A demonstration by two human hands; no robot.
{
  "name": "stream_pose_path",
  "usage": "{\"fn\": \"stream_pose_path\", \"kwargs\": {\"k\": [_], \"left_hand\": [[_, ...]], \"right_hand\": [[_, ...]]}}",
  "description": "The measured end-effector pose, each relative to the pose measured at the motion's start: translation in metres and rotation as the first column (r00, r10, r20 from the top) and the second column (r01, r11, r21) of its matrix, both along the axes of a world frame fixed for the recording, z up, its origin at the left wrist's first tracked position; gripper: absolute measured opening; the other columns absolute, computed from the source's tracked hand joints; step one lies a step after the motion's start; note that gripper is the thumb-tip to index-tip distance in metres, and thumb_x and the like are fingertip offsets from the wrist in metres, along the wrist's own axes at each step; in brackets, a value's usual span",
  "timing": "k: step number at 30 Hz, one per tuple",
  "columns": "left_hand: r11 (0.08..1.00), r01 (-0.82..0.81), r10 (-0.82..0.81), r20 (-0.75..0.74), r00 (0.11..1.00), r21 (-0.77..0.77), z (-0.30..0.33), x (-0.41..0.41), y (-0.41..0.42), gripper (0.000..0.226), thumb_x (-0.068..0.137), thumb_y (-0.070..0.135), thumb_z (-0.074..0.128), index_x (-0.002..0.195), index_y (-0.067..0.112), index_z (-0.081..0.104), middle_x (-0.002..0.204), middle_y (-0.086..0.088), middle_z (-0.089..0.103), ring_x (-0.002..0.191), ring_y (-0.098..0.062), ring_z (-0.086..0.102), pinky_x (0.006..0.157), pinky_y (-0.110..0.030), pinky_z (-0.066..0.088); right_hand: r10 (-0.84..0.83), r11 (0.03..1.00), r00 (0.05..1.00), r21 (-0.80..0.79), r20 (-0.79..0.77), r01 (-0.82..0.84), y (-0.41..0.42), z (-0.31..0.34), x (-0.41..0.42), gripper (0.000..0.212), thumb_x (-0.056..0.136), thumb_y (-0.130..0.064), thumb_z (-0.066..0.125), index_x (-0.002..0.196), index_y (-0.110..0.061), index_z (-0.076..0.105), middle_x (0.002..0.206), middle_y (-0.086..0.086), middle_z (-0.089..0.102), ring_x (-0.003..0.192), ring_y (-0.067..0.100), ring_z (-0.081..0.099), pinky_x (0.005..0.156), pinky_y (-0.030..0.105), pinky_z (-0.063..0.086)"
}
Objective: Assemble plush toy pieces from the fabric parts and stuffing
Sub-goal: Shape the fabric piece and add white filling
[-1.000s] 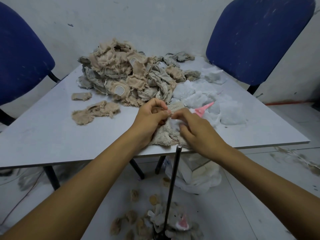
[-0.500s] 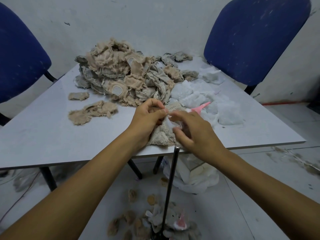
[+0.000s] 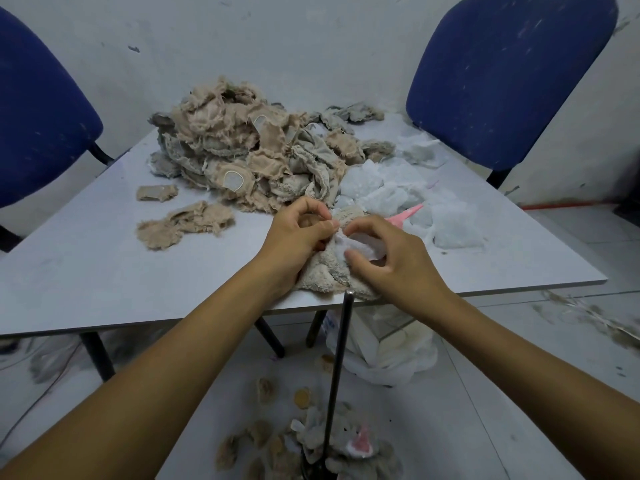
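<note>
Stuffing at the plush opening

Plush piece [image 3: 325, 271] lies at the counter's [image 3: 104, 265] near edge, under both hands. Left hand [image 3: 298, 237] pinches the fabric rim with thumb and curled fingers. Right hand [image 3: 388, 258] has its fingers curled round a white tuft of stuffing [image 3: 360, 245] at the opening. Fabric pile [image 3: 249, 150] sits farther back, loose stuffing [image 3: 398, 188] to its right, a pink tool [image 3: 405, 214] just beyond the right hand. Finished pieces [image 3: 339, 445] lie on the floor.
</note>
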State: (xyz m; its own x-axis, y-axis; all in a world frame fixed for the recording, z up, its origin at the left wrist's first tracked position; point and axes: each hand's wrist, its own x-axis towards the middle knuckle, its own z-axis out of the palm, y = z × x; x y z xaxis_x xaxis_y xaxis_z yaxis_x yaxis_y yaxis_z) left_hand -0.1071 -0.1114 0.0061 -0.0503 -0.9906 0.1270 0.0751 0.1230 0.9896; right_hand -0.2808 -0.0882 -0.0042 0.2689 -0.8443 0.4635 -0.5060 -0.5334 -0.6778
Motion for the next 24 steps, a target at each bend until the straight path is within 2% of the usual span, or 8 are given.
{"fn": "stream_pose_path", "kwargs": {"k": [5, 9, 12, 15, 17, 19, 21, 24], "left_hand": [[1.0, -0.016, 0.016, -0.03, 0.999, 0.014, 0.0, 0.001, -0.001, 0.021, 0.089, -0.003, 0.065, 0.081, 0.014, 0.057, 0.066, 0.0, 0.056, 0.055, -0.009, 0.05, 0.052, -0.019, 0.043], [1.0, -0.021, 0.021, -0.014, 1.0, -0.018, 0.0, 0.001, 0.001, 0.021, 0.088, -0.005, 0.065, 0.082, 0.014, 0.058, 0.066, -0.001, 0.054, 0.055, -0.009, 0.049, 0.053, -0.021, 0.043], [0.999, -0.019, 0.019, 0.004, 1.0, -0.041, 0.0, 0.001, 0.002, 0.02, 0.089, -0.005, 0.065, 0.083, 0.013, 0.058, 0.063, 0.001, 0.055, 0.057, -0.01, 0.049, 0.055, -0.02, 0.044], [0.998, -0.034, 0.034, 0.001, 0.999, -0.046, -0.001, 0.001, 0.002, 0.021, 0.09, -0.006, 0.062, 0.083, 0.013, 0.058, 0.068, -0.001, 0.055, 0.063, -0.011, 0.051, 0.06, -0.021, 0.045], [0.998, -0.038, 0.038, -0.018, 0.999, -0.048, 0.0, 0.001, 0.002, 0.022, 0.09, -0.008, 0.061, 0.083, 0.012, 0.057, 0.07, -0.002, 0.055, 0.064, -0.011, 0.05, 0.061, -0.021, 0.045], [0.998, -0.038, 0.037, -0.013, 0.999, -0.049, 0.0, 0.001, 0.002, 0.023, 0.09, -0.008, 0.06, 0.082, 0.013, 0.057, 0.07, -0.002, 0.054, 0.064, -0.011, 0.049, 0.06, -0.02, 0.044], [0.998, -0.038, 0.038, 0.003, 0.999, -0.044, -0.001, 0.001, 0.001, 0.022, 0.09, -0.007, 0.061, 0.082, 0.013, 0.057, 0.07, -0.002, 0.054, 0.065, -0.011, 0.049, 0.061, -0.019, 0.045], [0.999, -0.034, 0.034, -0.006, 0.999, -0.029, -0.001, 0.0, 0.001, 0.021, 0.09, -0.007, 0.062, 0.083, 0.012, 0.058, 0.067, -0.001, 0.055, 0.062, -0.01, 0.051, 0.06, -0.019, 0.046]], "right_hand": [[0.144, 0.974, 0.987, 0.166, 0.067, -0.153, 0.0, 0.006, -0.01, 0.026, 0.094, -0.009, 0.059, 0.107, -0.032, 0.055, 0.112, -0.021, 0.068, 0.066, 0.021, 0.065, 0.059, 0.029, 0.049], [0.177, 0.967, 0.984, 0.179, 0.032, -0.179, -0.005, 0.005, -0.01, 0.032, 0.092, -0.004, 0.055, 0.108, -0.031, 0.057, 0.111, -0.018, 0.069, 0.057, 0.014, 0.055, 0.058, 0.017, 0.043], [0.146, 0.977, 0.988, 0.166, -0.047, -0.136, -0.01, 0.003, -0.007, 0.041, 0.091, -0.005, 0.051, 0.119, -0.034, 0.06, 0.105, -0.02, 0.064, 0.07, 0.003, 0.053, 0.067, 0.016, 0.04], [0.078, 0.996, 0.967, 0.061, -0.244, -0.065, -0.01, -0.005, 0.001, 0.049, 0.092, -0.012, 0.047, 0.136, -0.031, 0.053, 0.098, -0.017, 0.053, 0.094, 0.008, 0.04, 0.076, 0.018, 0.034], [0.057, 0.998, 0.958, -0.008, -0.282, -0.062, -0.008, -0.006, 0.006, 0.046, 0.097, -0.015, 0.048, 0.141, -0.029, 0.052, 0.096, -0.013, 0.057, 0.097, 0.012, 0.042, 0.081, 0.026, 0.035], [0.051, 0.991, 0.951, -0.099, -0.306, -0.085, -0.01, -0.005, 0.007, 0.038, 0.1, -0.024, 0.053, 0.138, -0.026, 0.058, 0.103, -0.021, 0.065, 0.096, 0.015, 0.053, 0.087, 0.029, 0.036], [-0.016, 0.976, 0.927, -0.205, -0.374, -0.066, -0.011, -0.006, 0.01, 0.034, 0.1, -0.029, 0.056, 0.134, -0.024, 0.063, 0.13, -0.014, 0.065, 0.107, 0.018, 0.059, 0.09, 0.03, 0.034], [-0.13, 0.954, 0.96, -0.294, -0.246, 0.054, -0.007, -0.011, 0.011, 0.03, 0.094, -0.024, 0.068, 0.122, -0.016, 0.071, 0.12, 0.002, 0.066, 0.098, 0.02, 0.059, 0.084, 0.027, 0.041]]}}
